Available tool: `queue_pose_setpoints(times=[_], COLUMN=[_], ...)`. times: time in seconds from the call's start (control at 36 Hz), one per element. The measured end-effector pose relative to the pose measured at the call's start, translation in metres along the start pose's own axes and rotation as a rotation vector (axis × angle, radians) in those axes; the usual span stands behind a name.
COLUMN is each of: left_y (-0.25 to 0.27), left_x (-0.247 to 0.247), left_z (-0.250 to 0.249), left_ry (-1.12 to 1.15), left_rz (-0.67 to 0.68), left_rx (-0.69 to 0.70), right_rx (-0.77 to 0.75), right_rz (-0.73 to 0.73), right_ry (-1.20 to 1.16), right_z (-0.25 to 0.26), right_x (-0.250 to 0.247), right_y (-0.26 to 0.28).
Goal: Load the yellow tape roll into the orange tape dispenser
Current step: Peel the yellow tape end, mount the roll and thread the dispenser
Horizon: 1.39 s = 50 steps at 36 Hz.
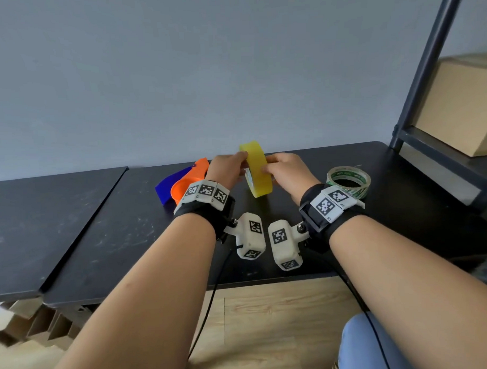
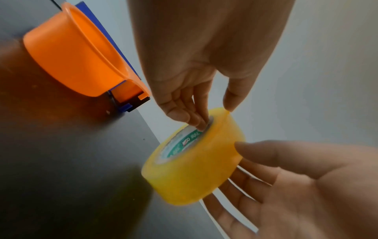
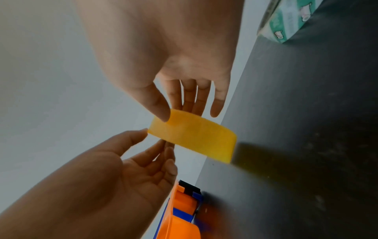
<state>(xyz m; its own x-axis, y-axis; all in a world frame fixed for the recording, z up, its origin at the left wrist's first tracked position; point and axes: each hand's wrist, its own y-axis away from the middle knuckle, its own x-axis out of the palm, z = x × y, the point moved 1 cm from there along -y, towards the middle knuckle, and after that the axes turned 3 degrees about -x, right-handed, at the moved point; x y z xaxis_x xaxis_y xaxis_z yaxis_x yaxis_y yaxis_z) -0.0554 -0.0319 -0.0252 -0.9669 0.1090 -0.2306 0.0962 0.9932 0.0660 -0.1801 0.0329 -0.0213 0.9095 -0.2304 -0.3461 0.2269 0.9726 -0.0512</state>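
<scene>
The yellow tape roll (image 1: 257,171) is held on edge above the black table (image 1: 114,230), between both hands. My left hand (image 1: 243,163) pinches it, with fingertips (image 2: 199,125) inside the core and the thumb on the rim. My right hand (image 1: 266,169) holds the other side, thumb on the outer face of the roll (image 3: 194,137) and fingers behind it. The orange tape dispenser (image 1: 190,183), with blue parts, lies on the table just left of my left hand. Its round orange holder (image 2: 77,53) is open and holds nothing.
A clear tape roll with green print (image 1: 348,180) lies on the table to the right of my right wrist. A dark metal shelf frame (image 1: 426,75) holding a cardboard box (image 1: 460,107) stands at the right. A grey wall runs behind the table.
</scene>
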Motion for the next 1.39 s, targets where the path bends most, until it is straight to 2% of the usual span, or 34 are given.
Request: queue_pose_setpoints(times=[0.17, 0.42, 0.61, 0.72, 0.89, 1.22, 1.39], left_y=[-0.011, -0.034, -0.049, -0.06, -0.075, -0.095, -0.098], left_x=[0.003, 0.007, 0.01, 0.012, 0.013, 0.01, 0.01], left_z=[0.003, 0.001, 0.009, 0.009, 0.013, 0.015, 0.017], left_ry=[0.018, 0.12, 0.108, 0.131, 0.194, 0.309, 0.315], left_rz=[0.016, 0.055, 0.072, 0.086, 0.093, 0.121, 0.121], left_rx=[0.105, 0.116, 0.14, 0.132, 0.094, 0.065, 0.086], right_rx=[0.044, 0.074, 0.112, 0.104, 0.063, -0.072, -0.086], right_rz=[-0.085, -0.151, -0.097, -0.129, -0.127, -0.011, -0.01], right_ry=[-0.118, -0.226, -0.248, -0.275, -0.29, -0.307, -0.384], right_z=[-0.004, -0.004, -0.005, -0.009, -0.016, -0.036, -0.041], right_x=[0.005, 0.007, 0.006, 0.007, 0.012, 0.01, 0.013], right_y=[-0.021, -0.06, -0.076, -0.088, -0.104, -0.124, -0.126])
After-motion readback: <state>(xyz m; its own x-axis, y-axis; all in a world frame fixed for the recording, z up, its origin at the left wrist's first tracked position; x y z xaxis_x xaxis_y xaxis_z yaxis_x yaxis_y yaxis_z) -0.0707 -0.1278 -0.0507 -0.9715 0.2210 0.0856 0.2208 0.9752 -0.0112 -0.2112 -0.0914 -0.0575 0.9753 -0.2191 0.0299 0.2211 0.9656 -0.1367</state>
